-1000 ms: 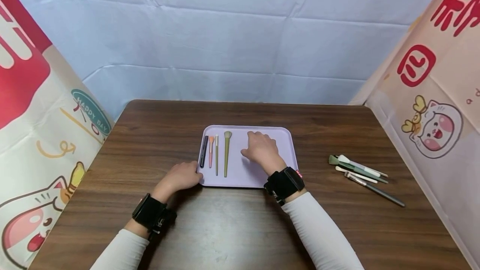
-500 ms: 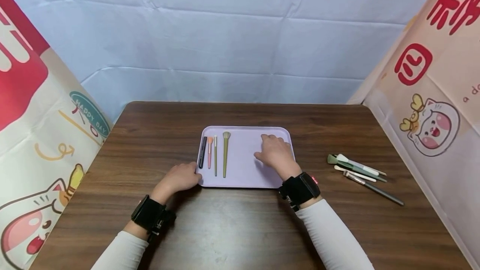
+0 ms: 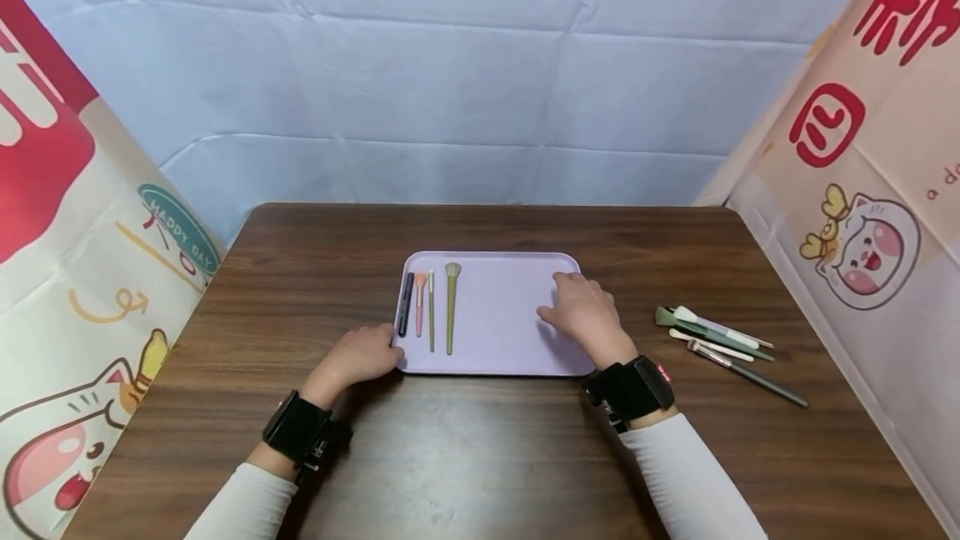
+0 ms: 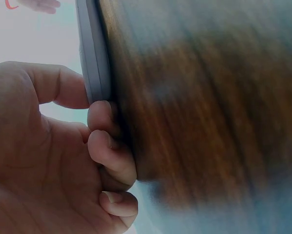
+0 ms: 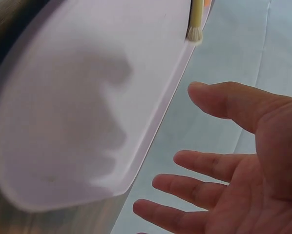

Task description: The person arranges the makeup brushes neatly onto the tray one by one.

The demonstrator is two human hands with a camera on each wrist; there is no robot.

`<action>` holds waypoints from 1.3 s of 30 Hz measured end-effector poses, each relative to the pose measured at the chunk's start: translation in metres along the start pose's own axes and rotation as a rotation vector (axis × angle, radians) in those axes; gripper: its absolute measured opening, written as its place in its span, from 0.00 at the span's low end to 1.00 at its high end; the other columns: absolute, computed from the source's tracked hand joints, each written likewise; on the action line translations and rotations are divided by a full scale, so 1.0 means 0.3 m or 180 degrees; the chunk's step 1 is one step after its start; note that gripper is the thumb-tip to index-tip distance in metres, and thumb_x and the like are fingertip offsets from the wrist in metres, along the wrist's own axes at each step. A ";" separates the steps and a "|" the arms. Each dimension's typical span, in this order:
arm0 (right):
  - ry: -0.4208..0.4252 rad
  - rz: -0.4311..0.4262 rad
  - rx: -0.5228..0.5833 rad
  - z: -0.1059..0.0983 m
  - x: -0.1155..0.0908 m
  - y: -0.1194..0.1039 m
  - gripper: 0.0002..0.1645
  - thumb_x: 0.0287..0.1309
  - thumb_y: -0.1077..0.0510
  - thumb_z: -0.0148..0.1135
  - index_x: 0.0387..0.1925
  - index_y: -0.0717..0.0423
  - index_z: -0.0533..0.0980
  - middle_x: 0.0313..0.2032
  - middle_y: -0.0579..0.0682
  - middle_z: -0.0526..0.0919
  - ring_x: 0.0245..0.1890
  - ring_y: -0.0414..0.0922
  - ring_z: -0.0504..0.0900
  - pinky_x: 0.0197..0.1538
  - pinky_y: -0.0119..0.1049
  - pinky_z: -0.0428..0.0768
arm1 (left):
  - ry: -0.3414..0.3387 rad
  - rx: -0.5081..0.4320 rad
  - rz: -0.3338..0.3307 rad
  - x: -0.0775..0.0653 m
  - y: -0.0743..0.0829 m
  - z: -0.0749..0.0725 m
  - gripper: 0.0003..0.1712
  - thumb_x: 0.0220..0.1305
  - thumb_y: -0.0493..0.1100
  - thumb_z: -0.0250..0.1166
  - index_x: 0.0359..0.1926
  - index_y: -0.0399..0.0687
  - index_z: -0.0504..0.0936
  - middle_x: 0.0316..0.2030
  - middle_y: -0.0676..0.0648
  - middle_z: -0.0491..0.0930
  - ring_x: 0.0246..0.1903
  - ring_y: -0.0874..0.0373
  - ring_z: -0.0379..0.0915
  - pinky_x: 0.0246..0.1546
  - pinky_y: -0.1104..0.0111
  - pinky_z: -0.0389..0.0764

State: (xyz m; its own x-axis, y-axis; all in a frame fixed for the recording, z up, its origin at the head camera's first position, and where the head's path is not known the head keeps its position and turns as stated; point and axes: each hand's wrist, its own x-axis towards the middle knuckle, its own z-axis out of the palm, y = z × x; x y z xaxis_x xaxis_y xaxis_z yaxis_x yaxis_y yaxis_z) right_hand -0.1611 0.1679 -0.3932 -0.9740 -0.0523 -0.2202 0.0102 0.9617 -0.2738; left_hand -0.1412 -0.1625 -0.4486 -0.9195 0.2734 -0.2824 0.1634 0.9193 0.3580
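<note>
My left hand (image 3: 362, 354) grips the near left corner of a lilac tray (image 3: 502, 315). In the left wrist view the thumb (image 4: 70, 92) meets the tray rim (image 4: 94, 53) and the fingers curl in at its lower edge. My right hand (image 3: 585, 312) hovers over the tray's right side, fingers spread and holding nothing; its shadow falls on the tray in the right wrist view. Along the tray's left part lie a black pen-like stick (image 3: 406, 305), a pink-handled makeup brush (image 3: 420, 307), a thin green one (image 3: 431, 315) and a thicker green makeup brush (image 3: 452, 307).
Several more makeup brushes lie in a loose pile on the brown wooden table (image 3: 262, 290), to the right of the tray. Among them are a green brush (image 3: 667, 317) and a dark-handled brush (image 3: 765, 383). A pale cloth (image 3: 450, 90) hangs behind the table.
My right hand has moved rightward over the tray, from near its middle to its right edge, and its fingers look more spread. The left hand and the brushes stay where they were.
</note>
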 end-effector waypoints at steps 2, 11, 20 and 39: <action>0.0013 0.0026 0.0030 -0.001 -0.008 0.016 0.42 0.64 0.47 0.64 0.71 0.65 0.64 0.68 0.68 0.68 0.67 0.67 0.67 0.63 0.66 0.66 | -0.0007 -0.0013 0.0009 -0.001 0.001 0.000 0.16 0.63 0.46 0.58 0.44 0.37 0.79 0.35 0.42 0.81 0.31 0.51 0.73 0.38 0.55 0.76; -0.0024 0.0151 0.0097 -0.008 -0.038 0.082 0.43 0.65 0.47 0.63 0.72 0.67 0.62 0.69 0.70 0.64 0.68 0.69 0.63 0.64 0.67 0.64 | 0.0016 -0.0030 0.0022 -0.002 0.001 0.000 0.16 0.63 0.46 0.58 0.43 0.38 0.80 0.33 0.43 0.81 0.30 0.52 0.72 0.37 0.56 0.75; -0.0018 0.0229 0.0155 -0.014 -0.081 0.151 0.43 0.65 0.47 0.63 0.70 0.70 0.63 0.68 0.73 0.65 0.67 0.71 0.63 0.65 0.66 0.64 | 0.0047 -0.0019 0.0028 -0.002 0.000 0.003 0.15 0.63 0.46 0.59 0.42 0.38 0.80 0.32 0.44 0.80 0.29 0.52 0.72 0.36 0.56 0.75; 0.0086 0.0407 0.0097 -0.026 -0.191 0.342 0.43 0.64 0.47 0.62 0.68 0.74 0.62 0.65 0.78 0.64 0.64 0.75 0.63 0.62 0.67 0.66 | 0.0036 -0.0034 0.0034 -0.003 0.001 0.002 0.15 0.63 0.46 0.58 0.42 0.38 0.80 0.31 0.44 0.79 0.29 0.52 0.71 0.35 0.57 0.74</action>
State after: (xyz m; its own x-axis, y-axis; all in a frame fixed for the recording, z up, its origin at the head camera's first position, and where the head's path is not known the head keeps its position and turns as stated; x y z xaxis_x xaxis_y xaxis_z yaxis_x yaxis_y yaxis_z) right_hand -0.1058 0.2717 -0.4014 -0.9701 0.0779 -0.2299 0.1412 0.9515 -0.2735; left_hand -0.1400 -0.1623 -0.4486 -0.9217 0.2800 -0.2684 0.1695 0.9132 0.3705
